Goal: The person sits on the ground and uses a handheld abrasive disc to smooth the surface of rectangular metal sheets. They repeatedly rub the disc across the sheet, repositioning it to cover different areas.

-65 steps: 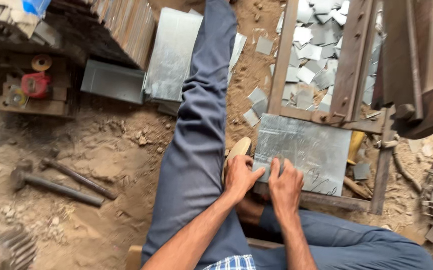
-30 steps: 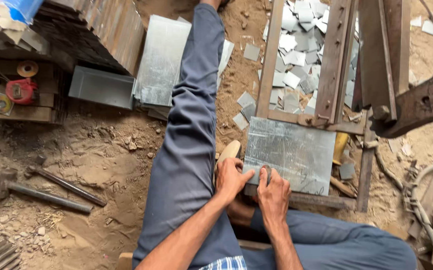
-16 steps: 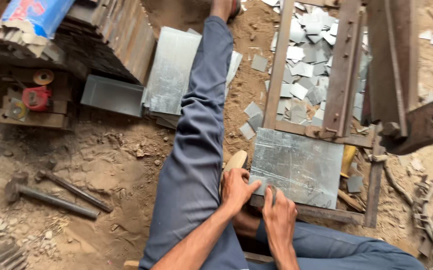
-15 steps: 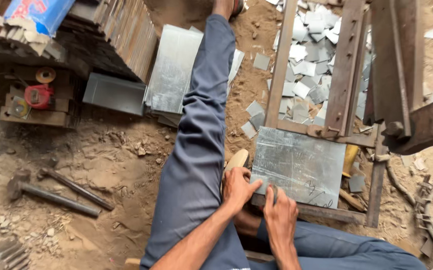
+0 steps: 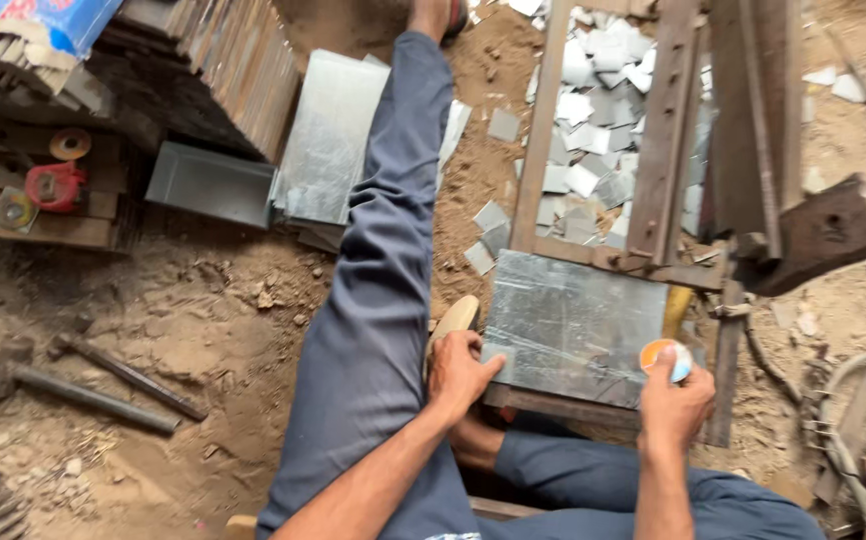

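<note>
Left hand: left hand [image 5: 460, 372] rests on the near-left corner of the metal sheet [image 5: 573, 325], fingers curled over the edge, thumb on top; a pale wooden handle [image 5: 453, 322] lies just beside it.
Right hand: right hand [image 5: 675, 405] pinches a small round orange-and-white object [image 5: 665, 358] at the sheet's near-right edge; what it is cannot be told.
Sheet: flat, dull grey, rectangular, lying on a wooden frame [image 5: 603, 255].
Risk: cut edges look sharp; a slip of the curled fingers could nick them.
Risk: sheet may slide if pressed unevenly.
Surroundings: offcut squares [image 5: 593, 150], sandy ground, hammer [image 5: 73, 390].
</note>
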